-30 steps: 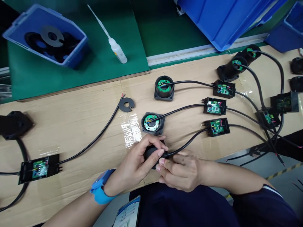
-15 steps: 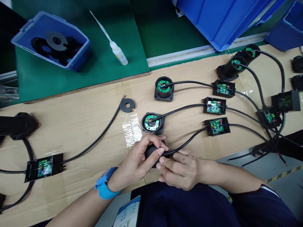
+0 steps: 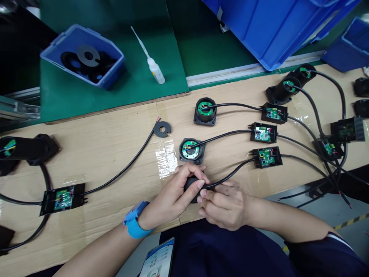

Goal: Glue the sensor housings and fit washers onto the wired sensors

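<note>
My left hand [image 3: 180, 190] is closed around a dark round part [image 3: 190, 184], apparently a black disc on a housing mostly hidden by my fingers. A black cable [image 3: 230, 176] leaves that part and runs to an open black box with a green circuit board [image 3: 266, 157]. Pinched at the edge of the disc, where the cable comes out, is my right hand [image 3: 223, 204]; its fingertips are against the cable. Just beyond my hands stands an uncovered round housing [image 3: 190, 150] with a green board inside. A loose slotted black disc [image 3: 163, 129] lies to the left.
Another round housing [image 3: 205, 110] and more wired boxes [image 3: 263, 132] lie ahead and right. At left is an open box [image 3: 63, 198] with its cable. A blue bin [image 3: 112, 77] of discs and a white dropper bottle [image 3: 156, 71] stand on the green mat. Large blue crates [image 3: 259, 30] are behind.
The view has shifted slightly, so the scene sits further right and a little lower. Both hands keep nearly the same grip at the round part and cable.
</note>
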`<state>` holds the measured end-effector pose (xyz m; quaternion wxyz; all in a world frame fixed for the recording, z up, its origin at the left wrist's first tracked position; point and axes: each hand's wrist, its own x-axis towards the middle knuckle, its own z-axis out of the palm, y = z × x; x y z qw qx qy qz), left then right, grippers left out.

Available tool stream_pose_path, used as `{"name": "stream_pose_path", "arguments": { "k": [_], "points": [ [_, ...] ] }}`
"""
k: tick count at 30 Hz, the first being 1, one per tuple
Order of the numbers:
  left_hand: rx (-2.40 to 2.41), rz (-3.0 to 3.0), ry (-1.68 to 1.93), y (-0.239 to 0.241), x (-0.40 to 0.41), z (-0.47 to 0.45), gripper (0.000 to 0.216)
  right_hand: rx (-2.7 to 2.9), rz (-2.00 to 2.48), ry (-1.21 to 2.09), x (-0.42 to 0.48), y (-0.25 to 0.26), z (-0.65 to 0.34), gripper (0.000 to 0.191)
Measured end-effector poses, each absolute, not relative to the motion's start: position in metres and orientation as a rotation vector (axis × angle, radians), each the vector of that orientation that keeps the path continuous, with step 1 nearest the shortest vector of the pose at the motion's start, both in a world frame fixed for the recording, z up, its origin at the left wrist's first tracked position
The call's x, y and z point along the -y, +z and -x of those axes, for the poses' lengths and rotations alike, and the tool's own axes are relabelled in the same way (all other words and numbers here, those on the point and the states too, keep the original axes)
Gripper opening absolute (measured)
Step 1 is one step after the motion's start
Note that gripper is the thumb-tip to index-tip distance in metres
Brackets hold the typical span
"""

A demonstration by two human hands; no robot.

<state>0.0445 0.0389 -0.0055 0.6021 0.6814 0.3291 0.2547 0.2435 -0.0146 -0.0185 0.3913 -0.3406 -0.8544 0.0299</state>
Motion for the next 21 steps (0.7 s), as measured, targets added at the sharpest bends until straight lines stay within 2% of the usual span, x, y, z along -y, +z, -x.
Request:
{"name": "stream_pose_path", "arguments": {
  "k": [14,21],
  "points": [
    [-0.848,-1.370,0.555,-0.0014,-0.0307,-0.0440,0.015,2.142,0.852,0.064,0.0133,-0.0220,-0.2433,0.021],
    [-0.893,-1.485,0.494,-0.0015,-0.0374,-0.0427,0.015,2.124,0.826,0.059,0.0115,-0.0252,-0.2429,0.024]
  ]
}}
